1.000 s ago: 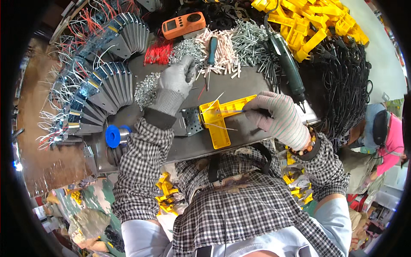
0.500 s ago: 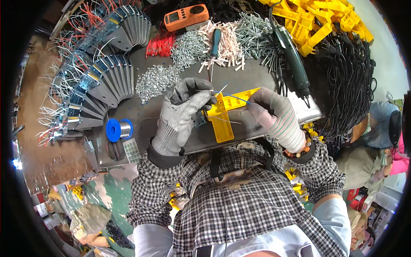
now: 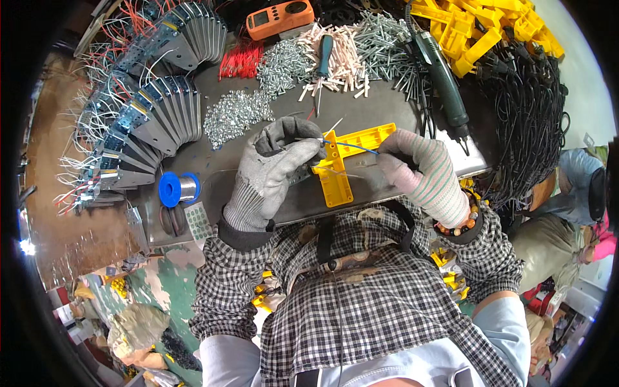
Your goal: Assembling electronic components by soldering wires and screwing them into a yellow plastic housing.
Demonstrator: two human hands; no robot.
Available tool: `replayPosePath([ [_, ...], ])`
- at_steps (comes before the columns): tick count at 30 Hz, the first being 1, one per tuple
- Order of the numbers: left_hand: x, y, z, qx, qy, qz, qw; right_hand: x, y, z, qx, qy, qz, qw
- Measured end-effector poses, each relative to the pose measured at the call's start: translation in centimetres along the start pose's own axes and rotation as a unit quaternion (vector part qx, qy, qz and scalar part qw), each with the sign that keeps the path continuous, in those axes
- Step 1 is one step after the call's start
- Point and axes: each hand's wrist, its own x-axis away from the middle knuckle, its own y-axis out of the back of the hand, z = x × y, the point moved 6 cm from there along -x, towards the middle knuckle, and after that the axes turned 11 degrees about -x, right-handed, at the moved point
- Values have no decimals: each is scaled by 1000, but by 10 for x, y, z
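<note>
My left hand [image 3: 274, 161], in a grey glove, has its thumb and fingers pinched at the left end of a thin blue wire [image 3: 351, 146]. My right hand [image 3: 422, 171], in a white striped glove, closes on the wire's other end, so it stretches between the two. Beneath it, a yellow plastic part [image 3: 336, 187] with a long arm lies on the table. A short white wire sticks up beside my left fingertips, and a pale wire crosses the yellow part. Behind my left hand a dark metal piece [image 3: 299, 175] is mostly hidden.
Left stand rows of grey metal plates [image 3: 171, 119] with wires. A solder spool [image 3: 170, 189] sits near scissors [image 3: 171, 220]. Beyond lie nuts [image 3: 235, 116], screws [image 3: 284, 68], a screwdriver [image 3: 325, 57] and an orange meter [image 3: 280, 19]. Right are an electric screwdriver [image 3: 443, 87], black cables [image 3: 522, 122] and yellow parts [image 3: 483, 29].
Both hands keep their hold on the blue wire; my right hand has shifted slightly right and down. The yellow part sits a little higher and farther right in view.
</note>
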Motion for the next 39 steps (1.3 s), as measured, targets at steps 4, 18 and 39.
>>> replayPosePath([
  [4,1,-1,-4,-79,-25,-10,997,0,1,0,-21,-15,3,1000],
  [18,3,-2,-9,-117,-27,5,993,-2,4,7,32,20,10,999],
  [39,-1,-26,-25,-287,4,12,958,0,-9,7,194,135,64,970],
])
